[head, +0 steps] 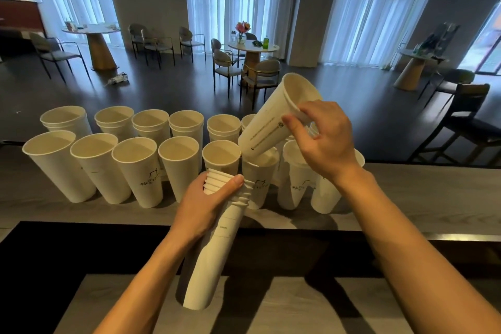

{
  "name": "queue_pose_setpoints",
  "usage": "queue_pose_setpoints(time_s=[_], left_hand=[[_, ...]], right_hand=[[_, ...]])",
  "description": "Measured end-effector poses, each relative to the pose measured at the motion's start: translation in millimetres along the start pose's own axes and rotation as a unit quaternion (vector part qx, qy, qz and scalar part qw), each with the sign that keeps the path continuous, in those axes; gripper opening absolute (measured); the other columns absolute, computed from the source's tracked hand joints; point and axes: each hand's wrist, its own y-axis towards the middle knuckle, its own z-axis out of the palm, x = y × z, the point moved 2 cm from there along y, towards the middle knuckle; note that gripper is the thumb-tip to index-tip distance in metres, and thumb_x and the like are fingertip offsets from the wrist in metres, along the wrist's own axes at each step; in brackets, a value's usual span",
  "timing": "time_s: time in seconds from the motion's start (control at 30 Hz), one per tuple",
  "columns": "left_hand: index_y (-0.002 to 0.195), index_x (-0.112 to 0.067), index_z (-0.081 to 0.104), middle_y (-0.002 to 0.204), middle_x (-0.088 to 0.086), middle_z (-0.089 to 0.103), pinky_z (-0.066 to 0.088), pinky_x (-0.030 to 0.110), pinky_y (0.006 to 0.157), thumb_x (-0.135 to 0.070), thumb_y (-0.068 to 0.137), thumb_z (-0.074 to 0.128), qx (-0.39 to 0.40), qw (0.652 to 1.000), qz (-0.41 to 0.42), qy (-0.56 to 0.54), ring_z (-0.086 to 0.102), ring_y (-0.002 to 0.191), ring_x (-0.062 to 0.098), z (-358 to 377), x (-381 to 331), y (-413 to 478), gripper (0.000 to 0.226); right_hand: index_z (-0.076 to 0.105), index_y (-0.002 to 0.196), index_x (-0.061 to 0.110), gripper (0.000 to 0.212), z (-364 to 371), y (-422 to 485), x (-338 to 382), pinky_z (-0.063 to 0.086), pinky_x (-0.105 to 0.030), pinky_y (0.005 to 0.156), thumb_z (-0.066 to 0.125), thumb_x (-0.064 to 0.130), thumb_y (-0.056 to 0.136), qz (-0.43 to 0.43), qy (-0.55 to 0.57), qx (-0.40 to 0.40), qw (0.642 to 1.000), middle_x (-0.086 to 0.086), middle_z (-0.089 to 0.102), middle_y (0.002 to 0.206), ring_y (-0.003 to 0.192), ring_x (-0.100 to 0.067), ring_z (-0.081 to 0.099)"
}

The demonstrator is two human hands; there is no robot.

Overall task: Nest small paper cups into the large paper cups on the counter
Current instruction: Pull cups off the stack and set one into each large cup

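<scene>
Two rows of white large paper cups [135, 168] stand upright on the grey counter [406, 198]; those in the back row [187, 125] show nested rims. My left hand [203, 206] grips a long tilted stack of small paper cups [214, 252] near its top, its base low in front of me. My right hand [322, 141] holds a single white cup [271, 122] tilted, its bottom over the mouth of a front-row large cup [257, 179]. More large cups [295, 179] stand partly hidden behind my right wrist.
The counter's far edge drops to a dark-floored room with round tables [252, 49] and chairs [260, 76]. A bar stool [466, 116] stands close at the right. A dark recessed strip [81, 247] runs between the counter and a lower grey surface [298, 306] near me.
</scene>
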Motion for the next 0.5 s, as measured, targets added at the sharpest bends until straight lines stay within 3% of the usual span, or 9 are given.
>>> queue_pose_setpoints(time_s=[0.13,0.27,0.37,0.43,0.5], left_hand=[[0.099,-0.019,0.070,0.086,-0.015,0.076,0.048,0.005,0.062,-0.043,0.082,0.071,0.003,1.000,0.013,-0.006,0.068,0.075,-0.007,1.8,-3.7,1.4,0.029],[0.103,-0.020,0.071,0.090,-0.008,0.077,0.048,0.013,0.069,-0.055,0.072,0.070,-0.005,1.000,0.019,-0.015,0.070,0.080,-0.003,1.9,-5.4,0.7,0.046],[0.108,-0.020,0.070,0.097,-0.004,0.077,0.050,0.021,0.076,-0.059,0.069,0.071,-0.013,0.999,0.017,-0.023,0.071,0.086,0.001,1.1,-4.1,0.2,0.055],[0.110,-0.019,0.070,0.098,-0.003,0.078,0.051,0.022,0.076,-0.057,0.070,0.073,-0.017,0.999,0.016,-0.032,0.072,0.087,0.002,0.3,-3.8,-1.0,0.055],[0.109,-0.019,0.070,0.097,-0.004,0.078,0.051,0.022,0.076,-0.058,0.070,0.078,-0.018,0.999,0.017,-0.039,0.072,0.087,0.003,-1.3,-2.9,-2.5,0.056]], right_hand=[[0.073,0.093,0.010,0.019,14.0,-7.5,-1.8,0.041,-0.027,0.079,0.068,0.027,0.090,-0.065,-0.040,0.064,0.995,-0.005,0.075,0.089,0.081,-0.019,0.065],[0.069,0.097,0.017,0.025,39.1,-15.9,-5.4,0.043,-0.036,0.087,0.050,0.033,0.100,-0.032,-0.058,0.231,0.971,-0.003,0.072,0.094,0.085,-0.017,0.059],[0.064,0.102,0.017,0.030,56.4,-27.1,-6.9,0.036,-0.031,0.088,0.038,0.032,0.104,-0.021,-0.081,0.345,0.935,-0.003,0.067,0.100,0.085,-0.015,0.050],[0.064,0.102,0.018,0.032,65.2,-36.5,-9.2,0.037,-0.032,0.090,0.036,0.033,0.105,-0.015,-0.081,0.386,0.919,-0.003,0.067,0.101,0.084,-0.013,0.047],[0.065,0.106,0.019,0.033,71.3,-44.6,-13.0,0.039,-0.038,0.099,0.036,0.034,0.104,-0.003,-0.076,0.403,0.912,-0.003,0.068,0.105,0.092,-0.016,0.054]])
